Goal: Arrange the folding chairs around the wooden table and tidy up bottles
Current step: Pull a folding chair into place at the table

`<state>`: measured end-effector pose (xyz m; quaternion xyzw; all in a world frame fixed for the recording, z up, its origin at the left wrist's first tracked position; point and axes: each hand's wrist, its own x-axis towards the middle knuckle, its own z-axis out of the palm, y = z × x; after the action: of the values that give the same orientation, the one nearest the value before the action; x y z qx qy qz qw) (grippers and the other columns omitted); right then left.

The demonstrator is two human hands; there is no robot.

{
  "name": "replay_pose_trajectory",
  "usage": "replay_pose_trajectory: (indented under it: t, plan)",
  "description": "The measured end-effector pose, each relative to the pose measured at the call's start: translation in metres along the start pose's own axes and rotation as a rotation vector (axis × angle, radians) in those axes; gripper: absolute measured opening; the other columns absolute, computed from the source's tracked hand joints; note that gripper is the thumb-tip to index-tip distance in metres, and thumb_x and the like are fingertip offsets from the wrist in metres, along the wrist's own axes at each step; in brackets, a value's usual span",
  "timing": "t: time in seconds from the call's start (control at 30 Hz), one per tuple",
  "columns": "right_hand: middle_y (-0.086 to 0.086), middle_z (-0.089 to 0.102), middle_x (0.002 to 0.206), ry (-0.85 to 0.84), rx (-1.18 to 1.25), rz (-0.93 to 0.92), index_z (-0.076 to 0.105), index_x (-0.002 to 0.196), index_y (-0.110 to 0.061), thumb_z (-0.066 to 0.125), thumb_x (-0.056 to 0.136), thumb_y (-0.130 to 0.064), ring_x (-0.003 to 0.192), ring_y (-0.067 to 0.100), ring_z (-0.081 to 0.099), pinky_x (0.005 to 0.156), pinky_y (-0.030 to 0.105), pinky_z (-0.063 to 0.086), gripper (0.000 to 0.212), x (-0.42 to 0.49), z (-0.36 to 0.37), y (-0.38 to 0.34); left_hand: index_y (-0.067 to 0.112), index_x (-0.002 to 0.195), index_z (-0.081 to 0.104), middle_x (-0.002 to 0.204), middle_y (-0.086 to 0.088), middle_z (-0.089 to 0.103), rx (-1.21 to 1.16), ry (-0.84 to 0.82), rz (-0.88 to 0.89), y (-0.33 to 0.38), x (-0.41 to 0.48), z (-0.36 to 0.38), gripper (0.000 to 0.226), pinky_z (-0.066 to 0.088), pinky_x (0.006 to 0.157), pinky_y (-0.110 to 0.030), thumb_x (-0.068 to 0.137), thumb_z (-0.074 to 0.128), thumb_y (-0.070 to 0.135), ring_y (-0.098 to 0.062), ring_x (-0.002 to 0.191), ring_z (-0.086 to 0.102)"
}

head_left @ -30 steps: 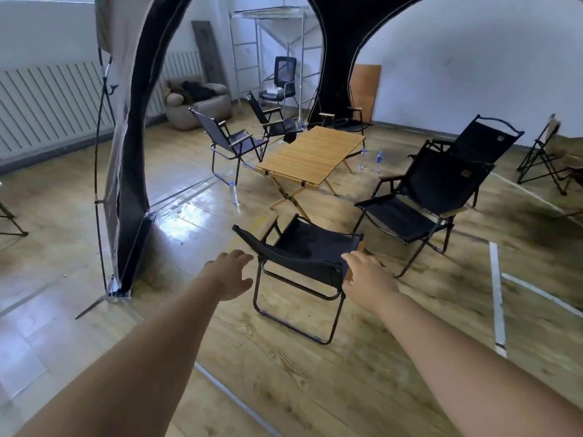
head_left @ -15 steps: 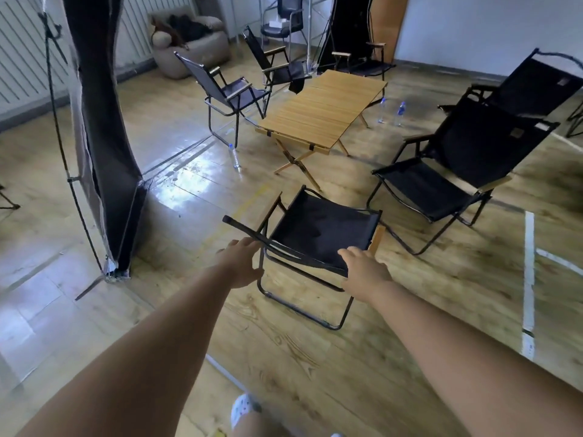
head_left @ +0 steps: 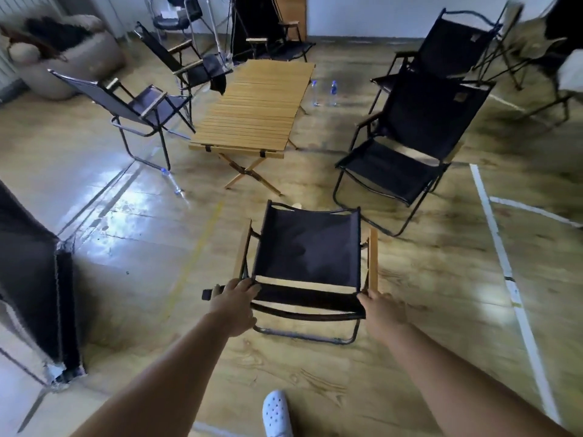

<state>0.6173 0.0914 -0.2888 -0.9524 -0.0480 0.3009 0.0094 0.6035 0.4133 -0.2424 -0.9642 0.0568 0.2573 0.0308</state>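
A black folding chair [head_left: 307, 250] stands right in front of me, its seat facing the slatted wooden table [head_left: 252, 111]. My left hand [head_left: 235, 299] grips the left end of the chair's backrest top. At the right end, my right hand [head_left: 380, 312] holds the same backrest edge. Other black folding chairs stand around the table: one at the left [head_left: 138, 105], one at the back left [head_left: 189, 61], one at the right [head_left: 407, 143]. Two water bottles [head_left: 325, 93] stand on the floor right of the table. A third bottle [head_left: 173, 182] lies on the floor at the left.
A dark tent pole and flap [head_left: 38, 279] stand at the left. A beige beanbag [head_left: 60, 52] sits at the back left. More chairs [head_left: 448, 48] crowd the back right. White lines [head_left: 501, 257] run along the wood floor. My white shoe [head_left: 277, 413] shows below.
I have stepped closer and looked down. Both hands, which reached toward the chair before, now hold its backrest, and the chair has turned square to the table.
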Motion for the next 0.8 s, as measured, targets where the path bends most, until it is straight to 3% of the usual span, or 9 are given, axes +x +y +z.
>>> replay_pose_trajectory:
  t: [0.33,0.43,0.6,0.67,0.73,0.8]
  plan:
    - [0.005,0.035,0.146,-0.141,-0.065,0.259,0.043,0.139,-0.024,0.046,0.094,-0.012,0.137,0.032,0.03,0.102,0.049,0.041,0.047,0.015,0.024,-0.028,0.031,0.15,0.029,0.15,0.003,0.037,0.05,-0.166,-0.031,-0.052,0.047,0.043,0.073,0.017,0.113,-0.057,0.088,0.051,0.063,-0.025,0.14,0.032]
    - [0.006,0.028,0.152,-0.155,-0.089,0.279,0.04,0.141,-0.024,0.049,0.092,-0.007,0.142,0.033,0.023,0.101,0.048,0.041,0.053,0.017,0.018,-0.025,0.031,0.151,0.027,0.151,0.003,0.037,0.061,-0.187,-0.039,-0.053,0.056,0.047,0.069,0.014,0.113,-0.065,0.091,0.052,0.056,-0.025,0.142,0.03]
    - [0.006,0.041,0.14,-0.149,-0.051,0.348,0.045,0.138,-0.024,0.049,0.091,-0.004,0.127,0.029,0.039,0.092,0.04,0.046,0.051,0.027,0.014,-0.016,0.031,0.145,0.037,0.145,0.002,0.044,0.031,-0.218,-0.071,-0.056,0.07,0.049,0.05,0.022,0.11,-0.068,0.097,0.05,0.038,-0.025,0.139,0.032]
    - [0.008,0.042,0.14,-0.168,-0.04,0.36,0.046,0.139,-0.022,0.047,0.093,-0.004,0.126,0.03,0.04,0.094,0.039,0.049,0.049,0.033,0.015,-0.012,0.032,0.137,0.046,0.135,0.004,0.052,0.02,-0.205,-0.097,-0.061,0.076,0.052,0.039,0.036,0.105,-0.063,0.098,0.048,0.029,-0.023,0.134,0.037]
    - [0.009,0.042,0.138,-0.182,-0.04,0.366,0.049,0.138,-0.02,0.047,0.095,-0.006,0.126,0.03,0.04,0.094,0.038,0.05,0.046,0.038,0.016,-0.008,0.033,0.131,0.052,0.126,0.006,0.057,0.023,-0.189,-0.127,-0.065,0.082,0.054,0.035,0.049,0.092,-0.048,0.098,0.047,0.024,-0.02,0.126,0.043]
    - [0.009,0.042,0.136,-0.184,-0.047,0.358,0.051,0.137,-0.02,0.048,0.096,-0.009,0.125,0.029,0.039,0.093,0.037,0.048,0.042,0.043,0.017,-0.006,0.034,0.13,0.053,0.123,0.008,0.059,0.04,-0.19,-0.134,-0.067,0.086,0.055,0.035,0.048,0.08,-0.037,0.098,0.048,0.022,-0.019,0.123,0.045]
